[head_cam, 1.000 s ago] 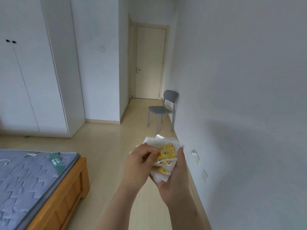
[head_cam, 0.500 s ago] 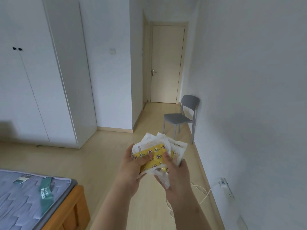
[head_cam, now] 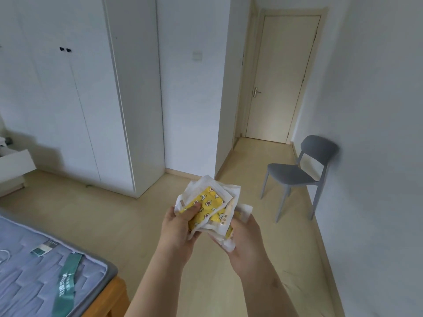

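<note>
Held in mid-air above the wooden floor (head_cam: 128,216), the bundle of clear-wrapped yellow patterned packets (head_cam: 209,208) looks light, crinkly and slippery, with left hand (head_cam: 180,227) thumb clamped on top and right hand (head_cam: 246,239) fingers curled beneath, so gripping the stacked edges seems safest.

A pale wooden floor (head_cam: 109,216) is carrying a wood-framed bed (head_cam: 114,300), its grey quilted mattress (head_cam: 23,284) bearing a green band (head_cam: 67,280), a small label (head_cam: 43,248) and a white cord (head_cam: 3,255). Beyond the bed a white wardrobe (head_cam: 87,99) is standing, and well to the bed's right a grey chair (head_cam: 295,175) is resting.
</note>
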### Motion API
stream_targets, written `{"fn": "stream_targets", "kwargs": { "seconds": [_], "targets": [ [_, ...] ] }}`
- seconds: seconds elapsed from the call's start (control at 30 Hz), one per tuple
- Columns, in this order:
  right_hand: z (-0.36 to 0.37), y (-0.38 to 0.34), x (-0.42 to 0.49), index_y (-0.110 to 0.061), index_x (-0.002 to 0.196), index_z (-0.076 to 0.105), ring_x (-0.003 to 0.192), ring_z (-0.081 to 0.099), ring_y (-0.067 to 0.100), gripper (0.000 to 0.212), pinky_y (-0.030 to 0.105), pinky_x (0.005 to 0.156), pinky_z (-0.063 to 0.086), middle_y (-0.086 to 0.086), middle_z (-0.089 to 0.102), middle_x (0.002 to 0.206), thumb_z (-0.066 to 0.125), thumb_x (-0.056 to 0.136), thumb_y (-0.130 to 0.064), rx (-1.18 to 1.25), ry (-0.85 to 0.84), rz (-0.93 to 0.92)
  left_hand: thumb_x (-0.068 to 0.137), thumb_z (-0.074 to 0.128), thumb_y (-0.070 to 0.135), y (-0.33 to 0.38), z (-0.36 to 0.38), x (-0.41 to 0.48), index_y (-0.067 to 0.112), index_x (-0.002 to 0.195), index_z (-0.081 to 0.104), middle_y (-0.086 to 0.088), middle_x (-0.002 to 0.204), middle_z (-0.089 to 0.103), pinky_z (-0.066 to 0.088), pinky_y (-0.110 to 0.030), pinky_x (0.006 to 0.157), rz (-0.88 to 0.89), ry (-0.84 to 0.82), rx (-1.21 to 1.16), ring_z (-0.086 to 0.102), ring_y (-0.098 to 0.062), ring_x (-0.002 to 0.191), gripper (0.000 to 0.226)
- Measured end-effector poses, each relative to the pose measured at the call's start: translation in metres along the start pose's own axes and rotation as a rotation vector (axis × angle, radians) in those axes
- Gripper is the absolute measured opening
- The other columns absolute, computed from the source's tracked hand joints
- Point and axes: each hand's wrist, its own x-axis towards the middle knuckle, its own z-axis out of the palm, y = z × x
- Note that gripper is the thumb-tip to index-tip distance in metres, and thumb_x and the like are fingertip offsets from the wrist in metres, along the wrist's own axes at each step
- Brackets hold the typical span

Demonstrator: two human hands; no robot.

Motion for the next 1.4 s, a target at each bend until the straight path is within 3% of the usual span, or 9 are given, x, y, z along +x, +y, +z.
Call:
{"fn": "stream_targets", "kwargs": {
  "seconds": [0.17, 0.4, 0.67, 0.83, 1.0, 1.1, 1.23, 1.33, 1.4],
  "targets": [
    [0.06, -0.009, 0.1, -0.02, 0.101, 0.068, 0.086, 0.062, 0.027, 0.019, 0.03, 0.059, 0.049, 0.013, 0.068, 0.101, 0.062, 0.084, -0.013, -0.075, 0.009, -0.02, 0.085, 0.062, 0.001, 0.057, 0.001, 0.114, 0.004, 0.126, 0.052, -0.017, 0.113, 0.067, 0.059, -0.034, 0.058, 0.006, -0.048, -0.059, 0.069, -0.029, 0.086, 0.042],
    [0.142, -0.009, 0.225, -0.017, 0.096, 0.065, 0.08, 0.067, 0.023, 0.021, 0.034, 0.064, 0.052, 0.006, 0.071, 0.088, 0.05, 0.097, -0.032, 0.071, 0.1, 0.148, 0.087, 0.061, 0.002, 0.13, -0.015, 0.236, 0.01, 0.12, 0.056, -0.012, 0.104, 0.069, 0.059, -0.034, 0.059, 0.101, 0.019, -0.056, 0.068, -0.026, 0.082, 0.034],
    [0.241, 0.043, 0.374, -0.021, 0.104, 0.063, 0.083, 0.066, 0.024, 0.018, 0.03, 0.062, 0.051, 0.007, 0.07, 0.099, 0.056, 0.093, -0.034, -0.109, -0.114, 0.279, 0.082, 0.067, 0.005, 0.198, -0.075, 0.364, 0.01, 0.114, 0.059, -0.016, 0.106, 0.07, 0.053, -0.048, 0.087, 0.282, 0.259, 0.08, 0.067, -0.035, 0.096, 0.033],
    [0.308, 0.061, 0.484, -0.017, 0.106, 0.063, 0.079, 0.067, 0.024, 0.017, 0.029, 0.055, 0.053, 0.008, 0.07, 0.096, 0.059, 0.089, -0.017, -0.157, -0.281, 0.306, 0.085, 0.064, 0.003, 0.247, -0.089, 0.462, 0.011, 0.106, 0.058, -0.013, 0.097, 0.069, 0.056, -0.041, 0.075, 0.387, 0.372, 0.041, 0.068, -0.031, 0.085, 0.023],
    [0.397, 0.093, 0.559, -0.01, 0.107, 0.064, 0.087, 0.07, 0.031, 0.023, 0.047, 0.07, 0.057, 0.015, 0.072, 0.097, 0.063, 0.085, -0.003, -0.169, -0.439, 0.321, 0.09, 0.059, 0.005, 0.302, -0.109, 0.536, 0.008, 0.119, 0.051, -0.017, 0.108, 0.065, 0.056, -0.039, 0.073, 0.561, 0.609, -0.087, 0.067, -0.03, 0.09, 0.031],
    [0.446, 0.122, 0.581, -0.007, 0.102, 0.066, 0.075, 0.07, 0.026, 0.02, 0.034, 0.057, 0.055, 0.016, 0.072, 0.092, 0.06, 0.086, 0.0, -0.129, -0.504, 0.368, 0.091, 0.058, 0.005, 0.331, -0.138, 0.558, 0.012, 0.111, 0.054, -0.016, 0.107, 0.065, 0.056, -0.035, 0.067, 0.618, 0.703, -0.172, 0.066, -0.028, 0.088, 0.022],
    [0.512, 0.157, 0.602, -0.005, 0.113, 0.059, 0.084, 0.068, 0.032, 0.028, 0.03, 0.053, 0.051, 0.02, 0.069, 0.102, 0.058, 0.086, -0.002, -0.07, -0.582, 0.465, 0.09, 0.06, 0.007, 0.371, -0.186, 0.587, 0.011, 0.12, 0.051, -0.014, 0.11, 0.066, 0.055, -0.036, 0.07, 0.601, 0.735, -0.263, 0.067, -0.03, 0.095, 0.032],
    [0.565, 0.175, 0.62, -0.011, 0.094, 0.062, 0.072, 0.065, 0.027, 0.011, 0.029, 0.057, 0.047, 0.015, 0.068, 0.086, 0.052, 0.09, -0.012, -0.1, -0.69, 0.539, 0.089, 0.06, 0.006, 0.41, -0.226, 0.611, 0.006, 0.126, 0.049, -0.018, 0.115, 0.065, 0.055, -0.045, 0.082, 0.602, 0.763, -0.27, 0.066, -0.034, 0.1, 0.038],
    [0.607, 0.188, 0.633, -0.015, 0.09, 0.065, 0.073, 0.064, 0.026, 0.021, 0.031, 0.063, 0.048, 0.012, 0.068, 0.084, 0.048, 0.094, -0.026, -0.128, -0.753, 0.58, 0.089, 0.06, 0.005, 0.444, -0.255, 0.628, 0.008, 0.127, 0.048, -0.018, 0.114, 0.065, 0.053, -0.049, 0.085, 0.624, 0.775, -0.271, 0.066, -0.034, 0.099, 0.039]
  ]
}}
